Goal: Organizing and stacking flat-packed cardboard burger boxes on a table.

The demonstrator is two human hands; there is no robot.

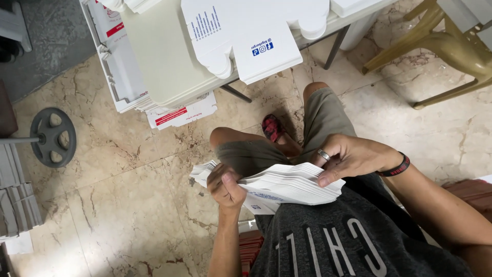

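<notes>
Closest to us is our dark grey shirt (328, 241), and just above it sits a thick stack of flat white cardboard sheets (287, 184) resting on our lap. Our left hand (225, 185) is closed around the near left side of the stack, thumb on top, squeezing it. Our right hand (351, 156) is curled over the far right edge, with the thumb pressing on the top sheets and a ring on one finger. A black wristband (397, 166) sits on that wrist.

The stack fans out a bit at the left end, so the sheets are not lined up well. We think some could slide out and drop onto the marble floor (128, 205) if either hand lets go a little, because the sheets look smooth and there are many of them. The lap is not a flat spot either, so the pile could tip.

Past our knees stands a white table (164, 56) with more flat white sheets (246, 31) lying on it, and some hang over the edge. A round metal weight plate (54, 137) lies on the floor to the left. A tan plastic chair (451, 48) stands at the right.
</notes>
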